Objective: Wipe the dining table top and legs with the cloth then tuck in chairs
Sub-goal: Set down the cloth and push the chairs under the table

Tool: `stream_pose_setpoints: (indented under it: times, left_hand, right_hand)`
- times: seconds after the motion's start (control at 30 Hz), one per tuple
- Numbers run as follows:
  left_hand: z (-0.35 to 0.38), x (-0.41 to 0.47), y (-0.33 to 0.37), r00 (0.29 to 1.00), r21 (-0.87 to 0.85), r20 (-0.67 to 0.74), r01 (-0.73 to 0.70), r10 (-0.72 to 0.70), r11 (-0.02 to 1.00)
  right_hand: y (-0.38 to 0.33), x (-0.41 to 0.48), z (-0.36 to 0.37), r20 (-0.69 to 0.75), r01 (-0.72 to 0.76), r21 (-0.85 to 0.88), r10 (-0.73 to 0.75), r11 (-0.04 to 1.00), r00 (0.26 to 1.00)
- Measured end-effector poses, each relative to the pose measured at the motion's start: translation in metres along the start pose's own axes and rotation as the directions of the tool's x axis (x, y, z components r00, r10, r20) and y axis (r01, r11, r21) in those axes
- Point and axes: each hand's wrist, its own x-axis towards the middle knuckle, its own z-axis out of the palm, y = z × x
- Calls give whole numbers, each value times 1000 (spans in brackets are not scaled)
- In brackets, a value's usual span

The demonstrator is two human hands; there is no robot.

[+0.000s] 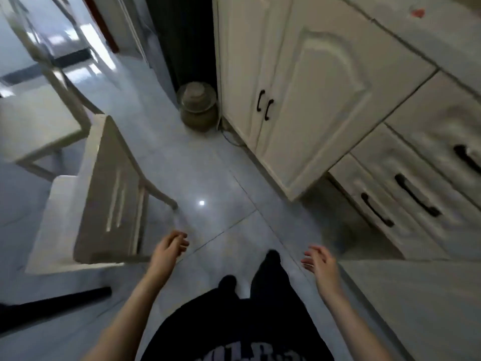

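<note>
The shiny tiled floor [221,178] fills the middle. On the right is one white cupboard [325,87] with two doors and three drawers. Two white chairs stand on the left, the near chair [109,183] and the far chair [33,121]. One brown jar [197,108] sits by the cupboard. The left hand [166,252] and right hand [321,263] hold nothing, fingers loosely curled.

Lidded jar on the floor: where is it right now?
In the head view the jar stands on the floor tiles at upper centre, beside the left corner of the cream cabinet and in front of the dark doorway.
</note>
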Motion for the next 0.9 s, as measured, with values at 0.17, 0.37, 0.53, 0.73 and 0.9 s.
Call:
stream_pose_setpoints:
  times: [0.17, 0.37, 0.53, 0.73, 0.9]
  left_hand:
    - [43, -5, 14, 965, -162, -252, 36, -77, 986]
    - [63, -34, 31, 850, -214, -513, 11, -122, 977]
    - [32, -44, 73, 653, -36, -757, -29, -8, 999]
    - [-49, -30, 116, 344, 316, -902, 119, 260, 941]
    - [-109, 13, 96, 400, 219, -915, 409, 41, 886]
  right_hand:
    - [-82, 100, 26, 297, 100, -133, -57, 986, 953]
    - [-196, 151, 110, 627, 307, -150, -150, 940, 765]
    - [-270, 117, 220, 843, 594, -19, -307, 804, 442]
    - [-323, 32, 349, 909, 879, 325, -372, 348, -189]
    - [-312, -1, 456, 854, 872, 486, -178, -64, -489]
